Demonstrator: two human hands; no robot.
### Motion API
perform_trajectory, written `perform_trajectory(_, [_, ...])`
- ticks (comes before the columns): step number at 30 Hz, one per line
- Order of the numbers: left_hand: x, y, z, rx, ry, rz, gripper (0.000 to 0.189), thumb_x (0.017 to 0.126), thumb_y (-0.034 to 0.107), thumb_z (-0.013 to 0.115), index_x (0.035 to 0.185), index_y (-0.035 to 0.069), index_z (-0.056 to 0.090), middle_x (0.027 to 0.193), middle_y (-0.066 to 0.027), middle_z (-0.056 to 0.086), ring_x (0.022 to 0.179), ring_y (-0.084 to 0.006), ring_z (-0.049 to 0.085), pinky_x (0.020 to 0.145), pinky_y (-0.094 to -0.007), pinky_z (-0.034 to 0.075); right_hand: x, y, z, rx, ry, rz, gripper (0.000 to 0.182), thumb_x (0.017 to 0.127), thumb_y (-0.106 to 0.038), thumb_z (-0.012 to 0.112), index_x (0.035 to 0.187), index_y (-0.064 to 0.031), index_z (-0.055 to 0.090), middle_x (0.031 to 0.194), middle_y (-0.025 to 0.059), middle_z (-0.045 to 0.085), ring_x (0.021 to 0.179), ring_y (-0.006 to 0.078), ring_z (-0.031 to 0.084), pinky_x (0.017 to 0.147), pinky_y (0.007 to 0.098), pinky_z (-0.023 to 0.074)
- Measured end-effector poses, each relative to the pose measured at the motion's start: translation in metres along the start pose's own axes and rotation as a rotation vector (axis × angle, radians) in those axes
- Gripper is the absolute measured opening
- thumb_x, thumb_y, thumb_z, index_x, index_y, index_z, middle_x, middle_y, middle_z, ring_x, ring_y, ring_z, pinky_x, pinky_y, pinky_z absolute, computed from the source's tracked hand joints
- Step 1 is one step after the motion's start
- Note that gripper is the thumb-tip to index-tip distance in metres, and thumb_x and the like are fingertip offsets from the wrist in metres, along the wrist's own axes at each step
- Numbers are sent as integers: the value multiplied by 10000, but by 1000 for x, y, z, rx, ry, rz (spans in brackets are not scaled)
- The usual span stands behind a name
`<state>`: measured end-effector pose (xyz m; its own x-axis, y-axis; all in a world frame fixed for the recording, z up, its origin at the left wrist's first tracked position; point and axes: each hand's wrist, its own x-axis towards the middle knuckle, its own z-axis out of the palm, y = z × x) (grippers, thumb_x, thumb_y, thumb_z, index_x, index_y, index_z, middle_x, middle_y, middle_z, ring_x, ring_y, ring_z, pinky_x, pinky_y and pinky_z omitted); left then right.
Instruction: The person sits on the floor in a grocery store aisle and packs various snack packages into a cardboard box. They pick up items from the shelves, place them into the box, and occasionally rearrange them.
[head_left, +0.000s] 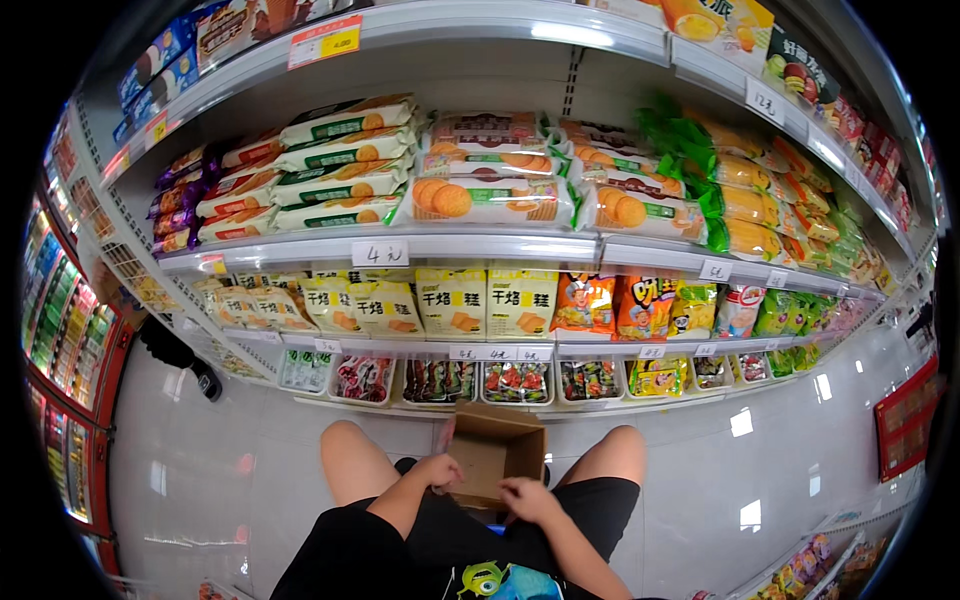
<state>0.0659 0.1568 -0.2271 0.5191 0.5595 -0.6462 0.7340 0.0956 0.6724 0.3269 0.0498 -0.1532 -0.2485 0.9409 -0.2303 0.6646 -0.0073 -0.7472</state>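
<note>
An open cardboard box stands between my knees, tilted so that its bare brown inside faces up. My left hand is at the box's left edge, fingers curled; whether it grips the edge is unclear. A small pinkish, shiny thing shows beside that edge, too blurred to name. Over the near right corner of the box is my right hand, its fingers bent inward. Whatever its fingertips touch is hard to make out.
Shelves ahead hold packs of biscuits, yellow-white snack bags and orange bags. Along the bottom stand white plastic bins of wrapped sweets. Another person's foot is on the tiled floor at left. A red crate-like object stands right.
</note>
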Motion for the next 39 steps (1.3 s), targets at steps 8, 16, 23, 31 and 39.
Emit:
perform_trajectory(8, [-88,73,2,27,432,368,217,742,38,563,825,106,752,756,-43,722,717,-207,679,675,-343,522,40,25,-20,95,608,280,613,841,-192,711,1363,30,480,1325,265,565,1220,380,562,1020,401,452])
perform_trajectory(16, [-123,98,-6,147,716,634,224,697,9,575,789,113,750,718,-16,701,694,-209,641,678,-354,500,37,37,-10,155,538,498,988,831,-262,743,1527,54,117,1384,356,464,1299,436,477,1080,401,398])
perform_trajectory(23, [-135,102,-5,-47,960,494,422,751,-32,525,1014,175,782,733,-8,698,713,-233,628,702,-349,510,37,26,-18,146,382,439,494,868,-186,657,1332,-77,526,1071,232,688,999,398,663,867,441,517])
perform_trajectory(31, [-117,73,-7,-340,1138,369,402,781,-83,475,981,96,776,744,-50,702,732,-209,616,737,-318,489,34,-16,-25,131,631,187,336,910,-166,632,1225,-49,631,953,189,675,748,306,640,719,380,517])
perform_trajectory(39, [-158,91,-30,-906,900,499,294,780,-115,455,826,-28,732,750,-108,688,711,-186,639,705,-275,503,-1,-87,-96,232,743,-2,298,863,-79,690,1153,-12,692,758,89,558,659,160,553,637,279,465])
